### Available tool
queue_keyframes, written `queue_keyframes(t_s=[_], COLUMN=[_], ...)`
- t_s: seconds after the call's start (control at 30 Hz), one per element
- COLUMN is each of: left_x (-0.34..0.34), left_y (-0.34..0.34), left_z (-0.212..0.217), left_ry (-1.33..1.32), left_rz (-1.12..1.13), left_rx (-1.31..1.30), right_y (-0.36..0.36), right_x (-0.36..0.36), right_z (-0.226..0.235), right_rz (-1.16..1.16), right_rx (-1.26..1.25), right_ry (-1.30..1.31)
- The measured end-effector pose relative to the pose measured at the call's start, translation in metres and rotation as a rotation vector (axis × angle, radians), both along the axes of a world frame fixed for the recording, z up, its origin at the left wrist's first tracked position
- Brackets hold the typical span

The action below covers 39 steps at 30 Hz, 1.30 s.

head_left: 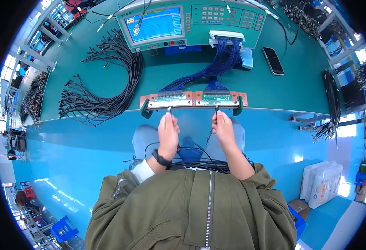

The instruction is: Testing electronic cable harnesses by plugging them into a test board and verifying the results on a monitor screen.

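Observation:
At the table's front edge lies a test fixture [194, 99] with two green circuit boards and green clamps at both ends. My left hand [168, 134] pinches a cable connector [169, 109] at the front of the fixture's left half. Closed likewise, my right hand [224, 129] holds another cable connector [217, 108] against the right half. Whether either plug is fully seated is too small to tell. Black cables [199, 166] lie across my lap below the hands. Blue wires [203, 74] run from the fixture to a green cable tester [191, 26] with a lit screen.
A large bundle of black cables [129, 79] curves over the table's left side. At the right lie a phone [273, 61] and another cable bundle [333, 98] hanging over the edge. White packages [322, 183] and a blue stool [63, 229] stand on the floor.

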<state>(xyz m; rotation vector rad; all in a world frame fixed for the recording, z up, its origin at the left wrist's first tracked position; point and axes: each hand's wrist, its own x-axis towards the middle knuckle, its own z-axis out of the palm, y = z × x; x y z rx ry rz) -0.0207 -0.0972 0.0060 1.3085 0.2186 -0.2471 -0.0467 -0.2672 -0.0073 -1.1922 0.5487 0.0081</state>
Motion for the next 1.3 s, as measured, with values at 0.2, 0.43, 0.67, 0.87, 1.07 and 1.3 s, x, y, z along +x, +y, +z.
queue_keyframes(t_s=[0.2, 0.43, 0.67, 0.87, 1.07, 1.3], left_x=[-0.009, 0.007, 0.006, 0.008, 0.017, 0.018], left_y=[0.007, 0.014, 0.011, 0.006, 0.009, 0.015], left_z=[-0.008, -0.016, -0.010, -0.004, -0.007, -0.007], left_ry=[0.052, 0.036, 0.070, 0.096, 0.109, 0.149], left_rz=[-0.020, -0.019, -0.012, 0.035, 0.016, -0.002], left_rx=[-0.087, -0.062, -0.071, -0.023, -0.071, -0.032], right_y=[0.000, 0.003, 0.003, 0.000, 0.014, 0.005], right_x=[-0.001, -0.002, -0.004, -0.002, 0.002, 0.006], right_z=[0.000, 0.000, -0.002, -0.003, 0.001, 0.009], right_rz=[0.011, -0.029, 0.001, -0.051, -0.157, -0.143], right_rx=[0.001, 0.042, 0.031, 0.099, 0.121, 0.128], right_ry=[0.013, 0.006, 0.011, -0.014, -0.029, 0.015])
